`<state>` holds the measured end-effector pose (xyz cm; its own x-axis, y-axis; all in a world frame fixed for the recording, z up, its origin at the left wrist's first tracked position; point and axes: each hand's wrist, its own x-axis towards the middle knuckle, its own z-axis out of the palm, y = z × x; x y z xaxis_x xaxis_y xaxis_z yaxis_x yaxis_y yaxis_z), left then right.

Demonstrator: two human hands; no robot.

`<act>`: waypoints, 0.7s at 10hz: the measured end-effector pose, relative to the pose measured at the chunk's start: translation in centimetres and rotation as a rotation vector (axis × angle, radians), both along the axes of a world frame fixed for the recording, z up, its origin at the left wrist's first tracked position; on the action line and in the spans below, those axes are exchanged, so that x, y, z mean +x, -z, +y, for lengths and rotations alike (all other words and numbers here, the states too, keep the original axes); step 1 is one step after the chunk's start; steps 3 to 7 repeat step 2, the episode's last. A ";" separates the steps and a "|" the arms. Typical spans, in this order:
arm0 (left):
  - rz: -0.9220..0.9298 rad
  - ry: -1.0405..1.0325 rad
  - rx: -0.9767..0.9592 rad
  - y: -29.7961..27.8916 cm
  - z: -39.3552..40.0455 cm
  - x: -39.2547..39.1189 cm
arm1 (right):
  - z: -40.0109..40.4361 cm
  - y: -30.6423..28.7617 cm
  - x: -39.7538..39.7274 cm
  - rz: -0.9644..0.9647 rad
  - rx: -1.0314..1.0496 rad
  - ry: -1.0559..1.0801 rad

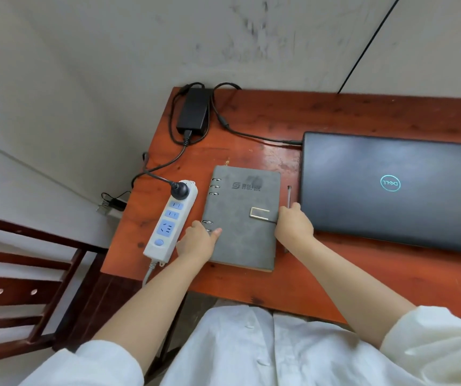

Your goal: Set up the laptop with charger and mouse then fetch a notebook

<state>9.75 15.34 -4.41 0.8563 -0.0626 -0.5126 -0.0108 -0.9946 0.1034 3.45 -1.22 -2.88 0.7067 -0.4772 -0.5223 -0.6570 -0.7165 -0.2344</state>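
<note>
A grey ring-bound notebook (244, 218) lies flat on the red-brown wooden table (335, 274), left of a closed dark laptop (391, 190). My left hand (197, 242) grips the notebook's left edge near the rings, thumb on the cover. My right hand (294, 222) holds its right edge by the clasp. A pen (289, 195) lies between notebook and laptop. The black charger brick (193, 111) sits at the table's far left corner; its cable (254, 135) runs into the laptop's left side, and its plug sits in the white power strip (172, 220). No mouse is visible.
A dark wooden chair (29, 288) stands left of the table. The wall (223, 37) runs right behind the table's far edge. The power strip lies close to the table's left edge, just beside the notebook.
</note>
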 end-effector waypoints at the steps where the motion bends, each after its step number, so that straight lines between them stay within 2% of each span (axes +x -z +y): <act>1: -0.223 0.194 0.145 -0.7 -0.3 -0.5 | 0.1 -0.3 0.2 0.035 -0.020 -0.024; 2: -0.264 0.358 0.021 0.0 -1.0 -0.6 | -1.1 -1.7 0.1 -0.056 -0.060 -0.022; 7: -0.264 0.358 0.021 0.0 -1.0 -0.6 | -1.1 -1.7 0.1 -0.056 -0.060 -0.022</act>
